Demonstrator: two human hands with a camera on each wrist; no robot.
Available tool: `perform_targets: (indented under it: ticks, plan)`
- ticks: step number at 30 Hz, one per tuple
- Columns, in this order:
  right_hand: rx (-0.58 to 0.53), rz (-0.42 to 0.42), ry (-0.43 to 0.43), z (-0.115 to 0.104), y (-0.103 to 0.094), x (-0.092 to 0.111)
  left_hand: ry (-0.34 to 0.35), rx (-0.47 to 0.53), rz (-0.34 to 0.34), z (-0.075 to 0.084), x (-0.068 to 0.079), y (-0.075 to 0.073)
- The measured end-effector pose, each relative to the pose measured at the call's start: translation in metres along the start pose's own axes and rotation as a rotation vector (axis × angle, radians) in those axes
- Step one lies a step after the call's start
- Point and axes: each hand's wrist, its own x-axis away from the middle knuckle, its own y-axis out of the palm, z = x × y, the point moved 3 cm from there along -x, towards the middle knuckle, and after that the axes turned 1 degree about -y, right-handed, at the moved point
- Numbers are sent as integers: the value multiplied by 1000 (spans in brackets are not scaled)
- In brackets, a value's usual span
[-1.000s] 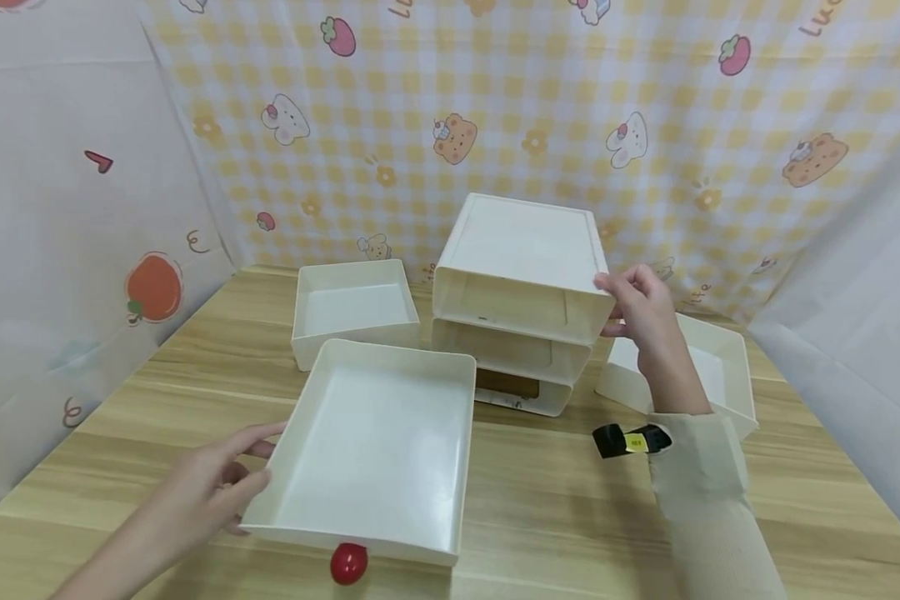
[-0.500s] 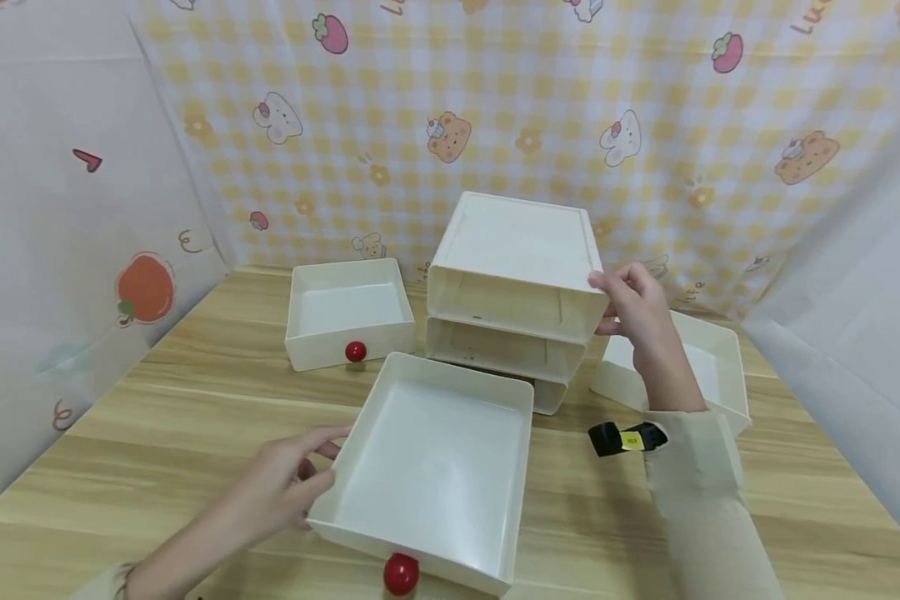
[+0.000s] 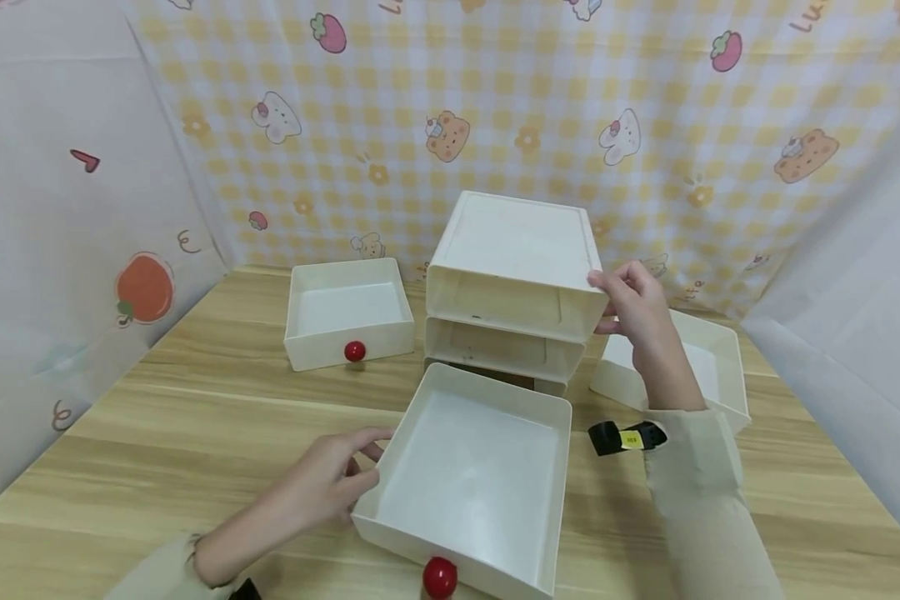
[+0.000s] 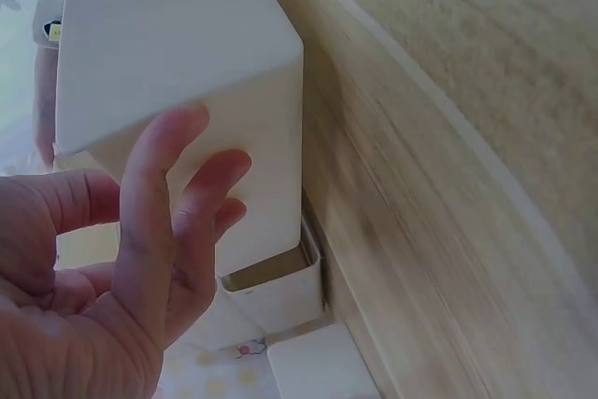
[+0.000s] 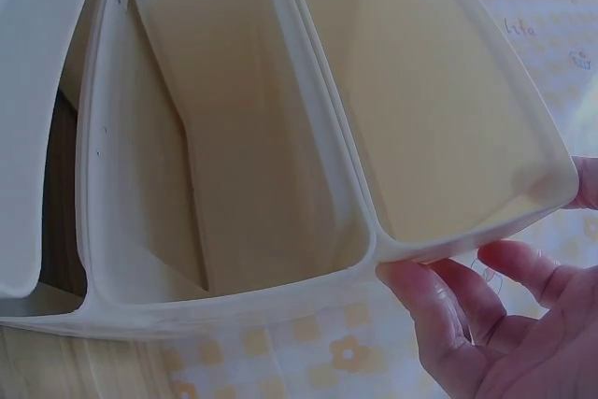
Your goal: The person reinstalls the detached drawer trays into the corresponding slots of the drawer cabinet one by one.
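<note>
In the head view my left hand (image 3: 330,479) holds a white plastic drawer (image 3: 471,487) by its left wall. A red ball knob (image 3: 440,577) sits on the drawer's near front. The left wrist view shows bent fingers (image 4: 177,128) against the outside of that wall. Behind stands a white drawer cabinet (image 3: 521,237) of three stacked tiers, its two upper openings without drawers; the held drawer partly covers the lowest. My right hand (image 3: 637,312) grips the cabinet's top right corner, thumb on top. The right wrist view shows fingertips (image 5: 406,279) on the side wall.
A second white drawer (image 3: 348,304) with a red knob (image 3: 355,351) stands left of the cabinet. Another drawer (image 3: 708,367) lies to the right, partly behind my right forearm. Under everything is a wood-grain table (image 3: 217,400); a patterned cloth (image 3: 375,100) hangs behind.
My left hand has carried the drawer rightward and slightly towards me, in front of the cabinet, uncovering the left drawer's red knob. My right hand keeps its hold on the cabinet.
</note>
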Motion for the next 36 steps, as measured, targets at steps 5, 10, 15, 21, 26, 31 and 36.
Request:
perform_targets:
  ticks: [5,10,15,21,26,31,36]
  plan:
    - [-4,-3,-1,1,1,-1,-14,14,-6,-2,-5,2]
    - [-3,-7,0,0,0,-1,-37,26,7,-3,-10,2]
    - [-5,-9,0,1,0,-1,-63,41,15,-5,-12,2]
    - [-4,-2,2,1,-1,0,-88,58,21,-4,-16,4]
    - [-12,3,-1,2,-1,0,-101,79,18,-4,-21,5]
    - [-12,3,-4,2,-1,0,-105,95,14,-5,-29,5]
    - [-7,0,-3,2,0,0,-120,125,16,-7,-40,4]
